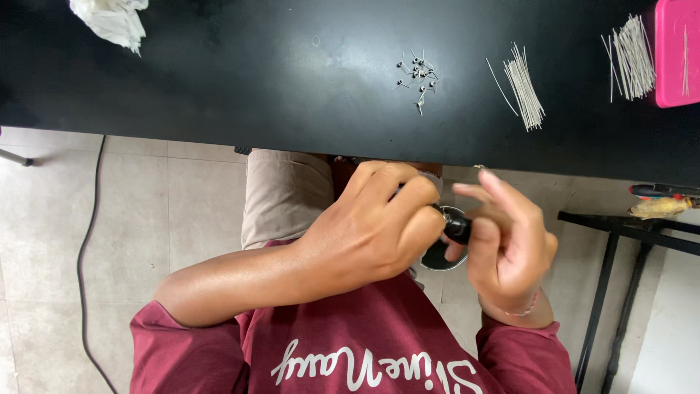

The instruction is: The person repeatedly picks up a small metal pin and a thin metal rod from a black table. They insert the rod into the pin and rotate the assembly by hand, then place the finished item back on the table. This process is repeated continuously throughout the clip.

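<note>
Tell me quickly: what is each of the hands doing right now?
Left hand: closed around a small black tool.
Right hand: thumb and finger pinch the tool's end, other fingers spread.

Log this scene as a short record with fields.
Left hand: left hand closed around a small black tool
Right hand: right hand pinching the tool's tip, fingers spread
Table: black tabletop
On table: cluster of small metal coiled pieces; bundle of thin straight wires; pink plastic tray; crumpled white tissue
</note>
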